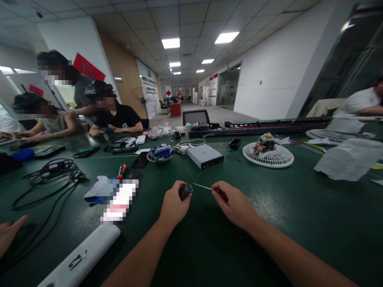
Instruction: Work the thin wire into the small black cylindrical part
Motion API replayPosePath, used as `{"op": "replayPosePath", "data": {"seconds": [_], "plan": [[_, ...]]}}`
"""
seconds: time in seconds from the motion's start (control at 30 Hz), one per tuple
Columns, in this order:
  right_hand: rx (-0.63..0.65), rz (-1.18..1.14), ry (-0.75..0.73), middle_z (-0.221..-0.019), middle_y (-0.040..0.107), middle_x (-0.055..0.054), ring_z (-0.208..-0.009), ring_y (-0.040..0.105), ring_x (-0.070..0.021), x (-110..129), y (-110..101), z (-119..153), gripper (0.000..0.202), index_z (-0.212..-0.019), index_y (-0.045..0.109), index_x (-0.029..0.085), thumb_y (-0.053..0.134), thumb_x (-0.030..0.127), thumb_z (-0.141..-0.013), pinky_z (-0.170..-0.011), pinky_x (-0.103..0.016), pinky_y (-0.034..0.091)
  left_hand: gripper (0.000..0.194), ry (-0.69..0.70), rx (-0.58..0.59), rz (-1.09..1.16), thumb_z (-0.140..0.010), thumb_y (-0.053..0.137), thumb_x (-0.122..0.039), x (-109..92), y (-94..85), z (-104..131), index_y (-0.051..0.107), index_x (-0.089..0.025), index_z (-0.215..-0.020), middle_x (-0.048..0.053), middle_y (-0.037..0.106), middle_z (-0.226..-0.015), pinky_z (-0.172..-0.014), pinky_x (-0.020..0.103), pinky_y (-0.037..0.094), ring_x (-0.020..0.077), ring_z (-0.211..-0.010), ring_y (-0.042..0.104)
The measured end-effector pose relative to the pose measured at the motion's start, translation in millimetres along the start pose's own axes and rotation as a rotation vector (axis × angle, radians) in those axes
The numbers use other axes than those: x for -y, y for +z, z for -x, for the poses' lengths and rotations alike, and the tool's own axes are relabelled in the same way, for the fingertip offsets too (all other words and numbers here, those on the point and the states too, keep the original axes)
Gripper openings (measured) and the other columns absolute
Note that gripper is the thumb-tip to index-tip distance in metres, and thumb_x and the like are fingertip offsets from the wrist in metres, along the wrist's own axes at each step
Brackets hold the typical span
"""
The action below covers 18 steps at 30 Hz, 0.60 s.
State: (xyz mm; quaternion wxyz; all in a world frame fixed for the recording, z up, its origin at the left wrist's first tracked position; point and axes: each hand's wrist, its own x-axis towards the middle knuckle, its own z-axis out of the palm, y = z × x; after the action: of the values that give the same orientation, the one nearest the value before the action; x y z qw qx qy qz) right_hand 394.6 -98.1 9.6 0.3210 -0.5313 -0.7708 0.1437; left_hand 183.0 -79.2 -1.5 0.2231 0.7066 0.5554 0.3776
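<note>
My left hand [175, 202] is closed around a small dark cylindrical part [186, 190], whose round end faces up and to the right. My right hand [229, 202] pinches a thin metal tool [203, 186] like a slim screwdriver; its handle is mostly hidden in my fingers. The tool's tip points left, a short gap away from the dark part. Both hands are over the green table [197, 247]. Beyond them lies a grey and black box-shaped drive [206, 156].
On the left are a white bar-shaped case [80, 257], black cables [56, 167], a glove [100, 189] and a red-handled tool [121, 171]. A white fan grille [267, 157] lies at the back right. Another person's hand [12, 235] reaches in at the far left.
</note>
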Motion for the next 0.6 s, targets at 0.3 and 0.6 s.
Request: {"op": "replayPosePath", "data": {"seconds": [0.3,0.6], "plan": [[-0.101,0.178,-0.088,-0.094,0.062,-0.004,-0.087,0.059,-0.0202,-3.4,-1.5,0.2,0.024,-0.106,0.071,0.029,0.052,0.025,-0.091,-0.075,-0.033,0.048,0.022,0.111,0.071,-0.06,-0.08,0.061,-0.017,0.5,0.2,1.9,0.061,-0.022,-0.101,0.003,0.068,-0.097,-0.074,0.029,0.049,0.0177,-0.088,0.064],[-0.127,0.181,-0.169,-0.092,0.061,-0.006,-0.086,0.058,-0.0197,-1.0,-5.7,2.2,0.023,-0.101,0.07,0.024,0.049,0.022,-0.092,-0.075,-0.034,0.049,0.022,0.243,0.128,-0.135,-0.078,0.06,-0.011,0.9,0.5,2.1,0.063,-0.023,-0.096,0.0,0.068,-0.093,-0.078,0.029,0.048,0.0172,-0.086,0.063]]}}
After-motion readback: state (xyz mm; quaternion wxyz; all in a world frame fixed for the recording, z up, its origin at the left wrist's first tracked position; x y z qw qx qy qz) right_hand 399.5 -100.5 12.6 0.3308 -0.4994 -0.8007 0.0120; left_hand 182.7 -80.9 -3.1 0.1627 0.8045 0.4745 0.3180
